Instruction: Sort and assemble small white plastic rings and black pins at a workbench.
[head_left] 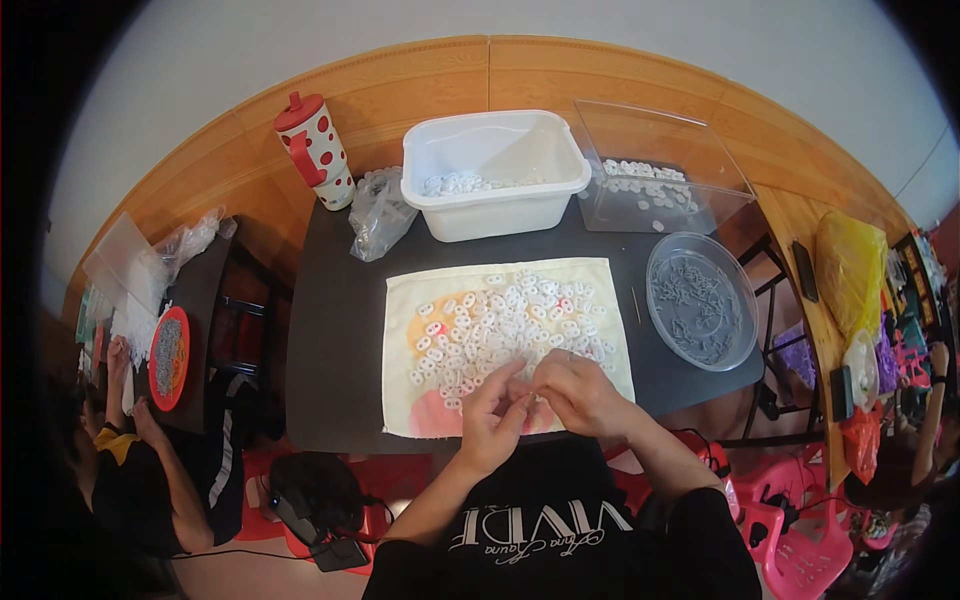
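Over the front part of a pale yellow cloth (402, 292), my left hand (492, 415) and my right hand (582, 393) meet, both with fingers pinched closed. A small whitish bit shows between the fingertips; its kind is hidden. Just beyond them, many small white oval plastic pieces with two holes (490, 325) lie heaped across the cloth. Right of the cloth, a round clear dish (748, 280) holds small grey parts, with a thin rod (636, 305) between dish and cloth.
On the black table (335, 350) stand a white tub (490, 217) with white pieces, a clear box (665, 128), a plastic bag (380, 225) and a red-spotted tumbler (325, 150). Another person (150, 490) works at left by a red tray (160, 395). Pink stools (815, 540) stand at right.
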